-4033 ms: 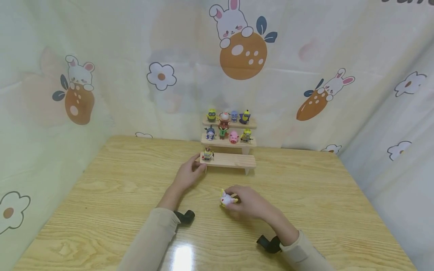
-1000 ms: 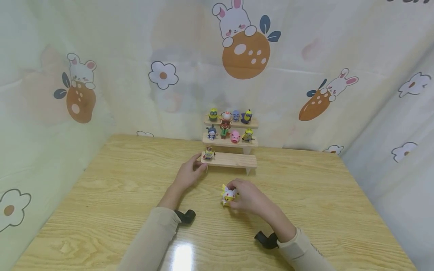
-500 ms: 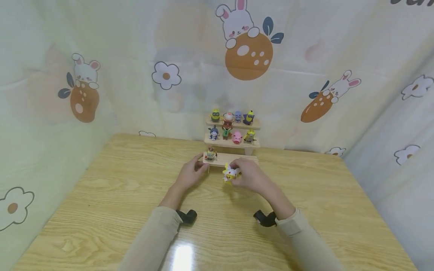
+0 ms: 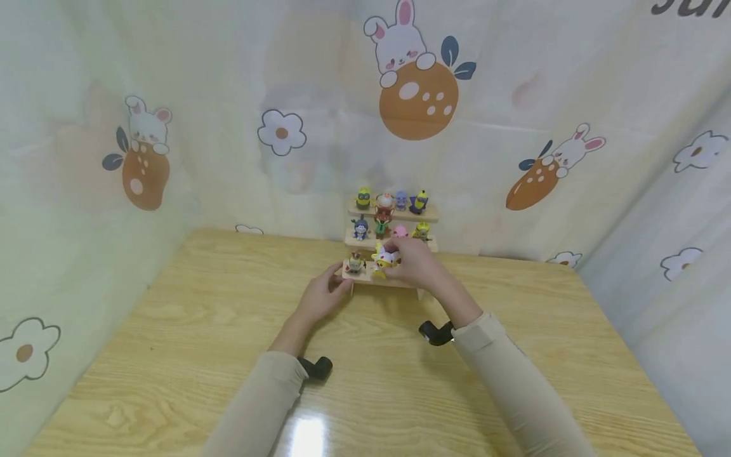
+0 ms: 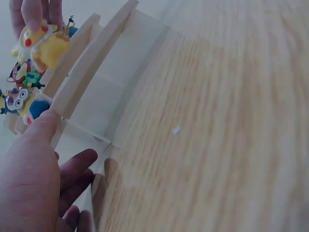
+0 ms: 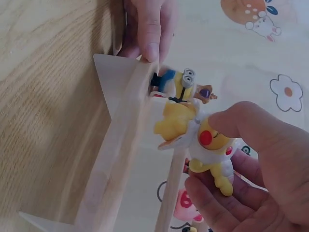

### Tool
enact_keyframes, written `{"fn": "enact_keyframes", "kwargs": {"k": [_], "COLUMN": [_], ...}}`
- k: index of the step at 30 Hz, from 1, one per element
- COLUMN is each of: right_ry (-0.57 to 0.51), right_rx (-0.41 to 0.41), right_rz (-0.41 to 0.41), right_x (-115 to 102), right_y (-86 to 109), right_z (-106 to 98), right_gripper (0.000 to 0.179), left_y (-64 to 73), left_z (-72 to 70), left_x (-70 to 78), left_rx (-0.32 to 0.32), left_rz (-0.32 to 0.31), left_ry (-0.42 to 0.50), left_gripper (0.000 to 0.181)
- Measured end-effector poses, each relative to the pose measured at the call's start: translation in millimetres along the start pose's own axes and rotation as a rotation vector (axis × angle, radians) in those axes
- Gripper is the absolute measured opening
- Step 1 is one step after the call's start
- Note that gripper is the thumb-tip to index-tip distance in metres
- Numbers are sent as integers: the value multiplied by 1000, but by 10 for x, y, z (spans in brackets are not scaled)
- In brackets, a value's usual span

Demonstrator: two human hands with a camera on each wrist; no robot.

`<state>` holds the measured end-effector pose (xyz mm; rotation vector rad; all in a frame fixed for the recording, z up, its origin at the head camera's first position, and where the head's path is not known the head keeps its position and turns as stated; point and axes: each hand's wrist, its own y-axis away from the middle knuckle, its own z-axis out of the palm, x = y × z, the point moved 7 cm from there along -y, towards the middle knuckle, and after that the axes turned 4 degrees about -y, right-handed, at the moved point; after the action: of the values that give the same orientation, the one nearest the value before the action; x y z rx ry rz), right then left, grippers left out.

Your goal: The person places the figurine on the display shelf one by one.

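My right hand (image 4: 421, 263) pinches a Pikachu figurine (image 4: 385, 258) in a white hood between thumb and fingers, over the bottom tier (image 4: 394, 284) of a three-tier wooden display stand. In the right wrist view the Pikachu's yellow feet point at that tier; whether they touch it I cannot tell. Beside it, at the tier's left end, stands a crowned minion figurine (image 4: 355, 263). My left hand (image 4: 323, 294) holds the left end of the same tier. The left wrist view shows its thumb (image 5: 46, 123) against the board and several fingers loosely bent near the clear side support (image 5: 84, 133).
On the middle tier stand a dark-blue-hooded figurine (image 4: 360, 228), a fox (image 4: 382, 219), a pink pig (image 4: 400, 231) partly behind my right hand, and a minion (image 4: 421, 230). Several more figurines line the top tier (image 4: 394, 216). A printed curtain (image 4: 320, 178) hangs behind the wooden table (image 4: 228, 304).
My right hand has carried the Pikachu figurine from low over the table forward and up to the bottom tier, after turning it more upright. The left hand has kept its place on the stand.
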<state>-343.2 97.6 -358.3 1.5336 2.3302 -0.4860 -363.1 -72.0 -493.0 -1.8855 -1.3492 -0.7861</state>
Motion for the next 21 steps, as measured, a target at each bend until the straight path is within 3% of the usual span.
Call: {"fn": "enact_keyframes", "kwargs": {"k": [21], "right_ry": [25], "right_rx": [-44], "right_rz": [59], "right_x": [91], "right_y": [-203], "right_z": [110], "right_gripper": [48], "left_y": [20], "left_z": [-12], "left_x": [51], "left_rx": [14], "left_rz": [12], "left_ry": [-19], "left_gripper": [62]}}
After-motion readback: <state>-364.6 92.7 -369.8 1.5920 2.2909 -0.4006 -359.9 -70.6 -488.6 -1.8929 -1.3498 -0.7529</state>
